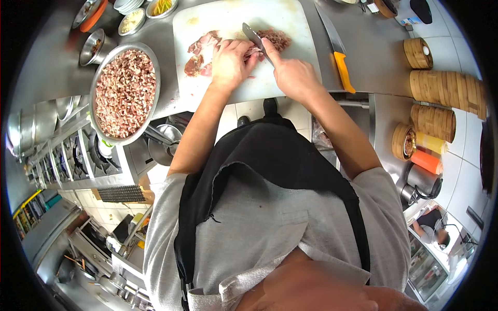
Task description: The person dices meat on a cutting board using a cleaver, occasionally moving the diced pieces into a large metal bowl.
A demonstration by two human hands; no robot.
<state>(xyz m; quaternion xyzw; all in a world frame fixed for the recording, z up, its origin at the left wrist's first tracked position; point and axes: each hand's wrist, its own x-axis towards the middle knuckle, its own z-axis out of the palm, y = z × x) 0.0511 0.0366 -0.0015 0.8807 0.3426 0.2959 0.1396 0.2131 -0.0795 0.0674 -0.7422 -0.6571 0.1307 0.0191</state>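
On a white cutting board [280, 11], my left hand [230, 62] presses down on a piece of raw meat [251, 53], its fingers bent over it. My right hand [293, 74] grips a knife [253, 35], the index finger stretched along the blade; the handle is hidden in the palm. The blade stands at the right edge of the held meat. Beyond it lies a pile of finely chopped meat [278, 39]. Larger raw pieces [193, 65] rest left of my left hand. A big metal bowl [156, 74] of diced meat stands left of the board.
A second knife with a yellow handle [344, 72] lies right of the board. Bamboo steamers [443, 87] line the far right by the tiled wall. Small bowls [132, 21] sit at the upper left. A gas stove [85, 155] is below left; another person [432, 229] appears lower right.
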